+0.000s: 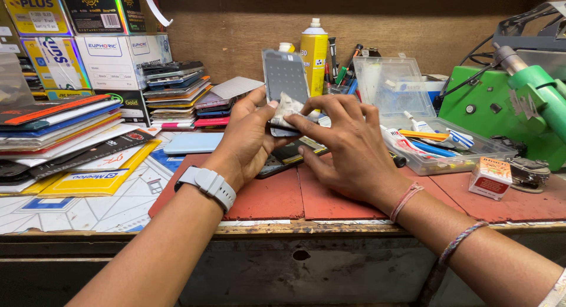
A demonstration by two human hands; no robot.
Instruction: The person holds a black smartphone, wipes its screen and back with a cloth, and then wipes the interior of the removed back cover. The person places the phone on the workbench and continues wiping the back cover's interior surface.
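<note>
Head view, at the bench [265, 227]. Left hand [247, 139] has its grip closed on a phone screen panel [285, 77], held upright above the red mat [354, 201], thumb on the front edge, fingers behind. Right hand [348, 145] has its grip closed on a crumpled white wipe [287, 106], fingertips pressing it against the lower part of the panel. The panel sits between both hands, raised clear of the bench, in front of a yellow spray can [314, 53].

Below the hands, a dark phone [283, 158] lies flat on the mat. Grey smartwatch [207, 186] on the left wrist; thread bands on the right wrist.

Surroundings: stack of flat packets [65, 136] far left, pile of phones [177, 92] behind it, clear plastic tray [439, 148] with tubes and pens to the right, small red-and-white box [490, 177] near it, green machine [513, 106] at far right.
</note>
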